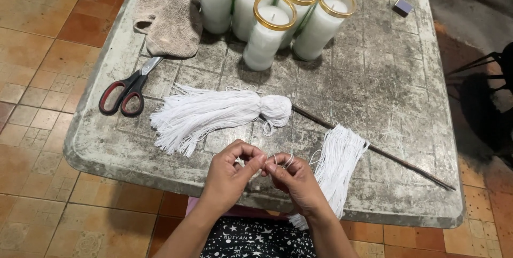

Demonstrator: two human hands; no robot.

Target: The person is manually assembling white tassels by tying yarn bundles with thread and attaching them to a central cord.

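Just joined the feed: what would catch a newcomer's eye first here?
The white thread tassel lying mid-table on a thin dark stick, with gold-rimmed white candles clustered behind it. At the near edge, the left hand and right hand pinch a thin white strand between them.

The left hand (231,170) and right hand (295,179) meet at the near edge of the table (385,76), pinching a strand of thread (278,160) between them. Just beyond the left hand lies a tied thread bundle (214,115). Just right of the right hand a loose thread bundle (335,167) hangs over the table's edge, lying across a thin stick (395,160). Far left of the left hand lie scissors (128,90), a cloth (168,18) behind them. Well beyond both hands stand glass candles (270,31); far right beyond, a small box (403,7).
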